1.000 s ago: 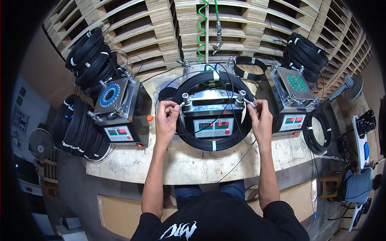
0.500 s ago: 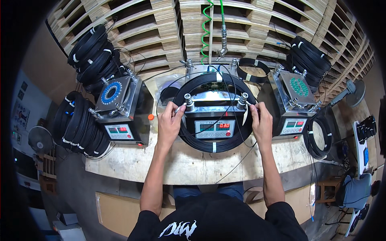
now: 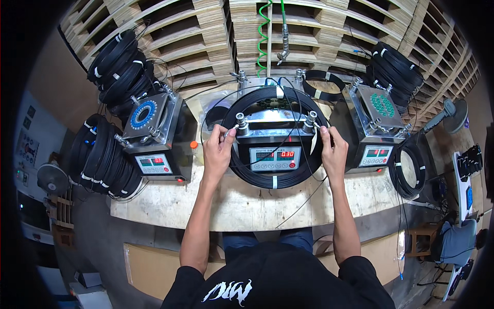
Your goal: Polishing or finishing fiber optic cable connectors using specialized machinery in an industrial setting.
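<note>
the left hand [image 3: 218, 152] pinches the left lever [image 3: 234, 127] of the middle machine [image 3: 303, 141]; the right hand [image 3: 334, 153] pinches its right lever [image 3: 316, 125]; a black cable coil [image 3: 257, 179] encircles the display panel [image 3: 275, 158].

Hands [image 3: 218, 149] at metal levers [image 3: 317, 125] of the middle machine [image 3: 277, 132], black coil [image 3: 257, 180] around its display [image 3: 272, 157]

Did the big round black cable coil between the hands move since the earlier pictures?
No, the coil hasn't visibly moved: the white rectangular control panel sits inside its ring just as before. Only the camera view shifted slightly.
</note>
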### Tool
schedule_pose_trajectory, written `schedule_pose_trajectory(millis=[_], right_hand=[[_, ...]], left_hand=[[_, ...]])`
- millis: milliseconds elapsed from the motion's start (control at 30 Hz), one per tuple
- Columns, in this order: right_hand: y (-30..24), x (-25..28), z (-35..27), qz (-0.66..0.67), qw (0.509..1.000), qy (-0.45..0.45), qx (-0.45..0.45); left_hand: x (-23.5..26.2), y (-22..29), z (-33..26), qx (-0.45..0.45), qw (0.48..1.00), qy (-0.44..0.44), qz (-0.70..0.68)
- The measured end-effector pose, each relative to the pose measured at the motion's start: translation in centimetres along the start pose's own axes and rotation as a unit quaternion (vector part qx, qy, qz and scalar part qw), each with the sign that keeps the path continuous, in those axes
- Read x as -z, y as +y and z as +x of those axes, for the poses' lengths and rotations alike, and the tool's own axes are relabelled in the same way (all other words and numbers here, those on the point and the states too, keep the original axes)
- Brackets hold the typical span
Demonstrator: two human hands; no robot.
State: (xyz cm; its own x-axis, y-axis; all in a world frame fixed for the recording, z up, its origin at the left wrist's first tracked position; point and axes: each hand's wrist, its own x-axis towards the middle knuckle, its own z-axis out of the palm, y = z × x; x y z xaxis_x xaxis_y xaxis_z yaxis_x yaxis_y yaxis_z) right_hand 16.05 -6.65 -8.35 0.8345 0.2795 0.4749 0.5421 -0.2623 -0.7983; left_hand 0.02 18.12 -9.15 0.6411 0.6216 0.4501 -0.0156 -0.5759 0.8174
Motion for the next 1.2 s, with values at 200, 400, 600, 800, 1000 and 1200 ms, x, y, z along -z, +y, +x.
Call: schedule_pose_trajectory(millis=[200, 400, 600, 800, 1000, 1200], right_hand=[[-0.3, 0.1, 0.2, 0.001, 1.0, 0.007, -0.014], [-0.1, 0.0, 0.0, 0.001, 1.0, 0.011, -0.016], [-0.4, 0.6, 0.3, -0.005, 0.999, -0.018, -0.045], [-2.9, 2.8, -0.9, 0.021, 0.998, 0.041, -0.037], [-1.9, 3.0, -10.9, 0.045, 0.991, 0.121, -0.024], [2.6, -0.2, -16.3, -0.043, 0.989, -0.132, -0.043]], left_hand=[[0.0, -0.1, 0.0, 0.002, 1.0, 0.008, -0.003], [0.1, -0.2, -0.3, -0.009, 1.0, 0.009, -0.004], [0.1, -0.2, -0.4, 0.013, 1.0, 0.013, -0.019], [0.2, -0.7, -0.1, 0.021, 0.999, -0.012, -0.029], [0.8, -0.9, -0.3, 0.016, 0.999, -0.01, -0.051], [0.0, -1.2, -0.5, 0.01, 0.998, -0.002, -0.06]])
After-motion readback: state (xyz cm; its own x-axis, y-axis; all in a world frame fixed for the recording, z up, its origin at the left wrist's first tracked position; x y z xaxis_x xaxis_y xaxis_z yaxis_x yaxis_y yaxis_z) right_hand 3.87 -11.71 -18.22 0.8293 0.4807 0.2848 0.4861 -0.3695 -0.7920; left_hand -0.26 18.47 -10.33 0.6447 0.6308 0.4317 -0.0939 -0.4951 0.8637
